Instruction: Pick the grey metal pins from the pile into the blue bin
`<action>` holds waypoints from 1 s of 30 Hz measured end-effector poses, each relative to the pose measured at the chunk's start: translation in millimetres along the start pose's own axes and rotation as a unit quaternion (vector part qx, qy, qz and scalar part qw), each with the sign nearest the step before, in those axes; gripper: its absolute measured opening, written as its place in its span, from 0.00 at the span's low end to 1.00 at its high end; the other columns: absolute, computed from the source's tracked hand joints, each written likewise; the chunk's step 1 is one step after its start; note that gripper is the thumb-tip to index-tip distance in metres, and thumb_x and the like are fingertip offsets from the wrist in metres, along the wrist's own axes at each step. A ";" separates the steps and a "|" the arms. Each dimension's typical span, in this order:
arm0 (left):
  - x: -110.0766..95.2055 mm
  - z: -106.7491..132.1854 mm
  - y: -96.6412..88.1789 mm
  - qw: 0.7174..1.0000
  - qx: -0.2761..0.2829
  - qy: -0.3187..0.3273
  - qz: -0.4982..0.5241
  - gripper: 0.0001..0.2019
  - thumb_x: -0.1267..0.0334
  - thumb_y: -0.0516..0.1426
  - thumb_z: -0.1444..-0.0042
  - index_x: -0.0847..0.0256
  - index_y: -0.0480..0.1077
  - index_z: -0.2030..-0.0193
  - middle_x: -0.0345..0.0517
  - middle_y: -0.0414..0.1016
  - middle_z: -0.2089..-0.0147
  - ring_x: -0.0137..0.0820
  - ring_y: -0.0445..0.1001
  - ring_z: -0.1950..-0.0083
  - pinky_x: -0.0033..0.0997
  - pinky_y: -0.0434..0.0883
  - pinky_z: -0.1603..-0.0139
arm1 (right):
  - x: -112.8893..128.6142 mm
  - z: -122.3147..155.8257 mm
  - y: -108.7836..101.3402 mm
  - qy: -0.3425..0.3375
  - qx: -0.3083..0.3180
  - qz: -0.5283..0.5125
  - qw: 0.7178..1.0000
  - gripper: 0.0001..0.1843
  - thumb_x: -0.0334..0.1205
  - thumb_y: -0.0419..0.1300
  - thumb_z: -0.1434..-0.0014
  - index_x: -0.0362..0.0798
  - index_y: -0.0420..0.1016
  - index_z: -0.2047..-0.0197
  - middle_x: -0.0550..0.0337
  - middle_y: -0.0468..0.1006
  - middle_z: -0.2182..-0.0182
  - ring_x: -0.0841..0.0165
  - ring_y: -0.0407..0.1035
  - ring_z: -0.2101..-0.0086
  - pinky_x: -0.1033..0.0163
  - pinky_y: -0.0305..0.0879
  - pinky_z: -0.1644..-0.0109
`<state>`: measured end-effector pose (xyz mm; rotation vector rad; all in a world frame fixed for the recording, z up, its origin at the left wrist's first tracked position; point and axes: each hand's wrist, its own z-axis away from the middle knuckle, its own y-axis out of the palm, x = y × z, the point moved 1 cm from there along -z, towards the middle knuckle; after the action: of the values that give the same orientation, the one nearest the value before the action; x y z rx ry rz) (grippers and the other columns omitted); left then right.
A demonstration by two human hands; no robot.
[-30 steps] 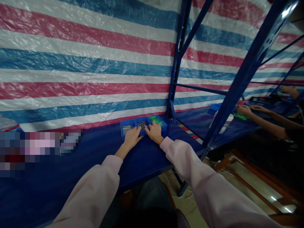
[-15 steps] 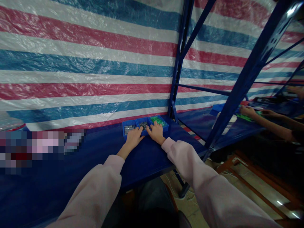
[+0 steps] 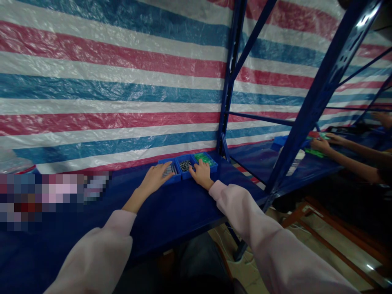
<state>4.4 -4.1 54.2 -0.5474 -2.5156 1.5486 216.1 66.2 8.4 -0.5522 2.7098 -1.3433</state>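
Sitting on a glossy dark-blue tabletop [image 3: 171,216], a blue plastic three-compartment tray [image 3: 186,176].
Left hand [image 3: 153,178]: fingers apart over slim grey rods [image 3: 174,168]; right hand [image 3: 202,174]: I can't tell; snagging could spill them.

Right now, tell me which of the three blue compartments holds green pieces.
The rightmost compartment, by the right hand; the middle compartment holds small grey-black pieces, the left compartment grey rods.

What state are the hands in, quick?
Left hand: open, fingers spread at the grey pieces.
Right hand: fingers bent by the green pieces; whether it grips anything cannot be told.
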 end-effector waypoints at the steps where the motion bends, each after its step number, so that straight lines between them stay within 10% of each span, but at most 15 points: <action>1: 10.9 5.4 -6.3 1.000 -0.015 -0.007 0.005 0.25 0.48 0.47 0.39 0.58 0.58 0.39 0.51 0.71 0.48 0.39 0.69 0.48 0.38 0.63 0.48 | 0.0 -0.1 0.0 0.000 0.000 -0.001 1.000 0.23 0.50 0.46 0.37 0.45 0.78 0.65 0.50 0.71 0.62 0.63 0.65 0.63 0.57 0.53 0.56; 12: 146.6 86.3 -26.1 0.957 -0.108 -0.244 0.117 0.22 0.45 0.49 0.47 0.61 0.70 0.59 0.48 0.76 0.61 0.38 0.74 0.59 0.34 0.69 0.57 | 0.1 0.0 0.4 0.003 0.002 -0.005 1.000 0.24 0.51 0.46 0.37 0.45 0.78 0.65 0.50 0.70 0.62 0.63 0.65 0.64 0.57 0.52 0.56; 22: 116.1 81.0 -0.1 0.972 0.069 -0.164 0.152 0.19 0.45 0.52 0.52 0.58 0.73 0.65 0.45 0.76 0.66 0.37 0.73 0.63 0.34 0.69 0.58 | -1.3 -0.4 0.8 -0.003 0.009 -0.001 1.000 0.25 0.51 0.46 0.37 0.44 0.78 0.64 0.49 0.70 0.61 0.63 0.65 0.63 0.57 0.52 0.56; 30: 122.4 81.9 11.1 0.976 0.068 -0.154 0.136 0.19 0.47 0.53 0.52 0.59 0.72 0.62 0.44 0.72 0.68 0.36 0.72 0.64 0.33 0.68 0.60 | -1.3 -0.9 -0.2 -0.004 0.008 0.001 1.000 0.25 0.52 0.46 0.38 0.44 0.78 0.65 0.49 0.70 0.61 0.62 0.65 0.63 0.57 0.53 0.56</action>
<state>-130.9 -22.2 -2.2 -0.7047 -2.6106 2.0301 217.1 67.2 9.0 -0.5515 2.6907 -1.3570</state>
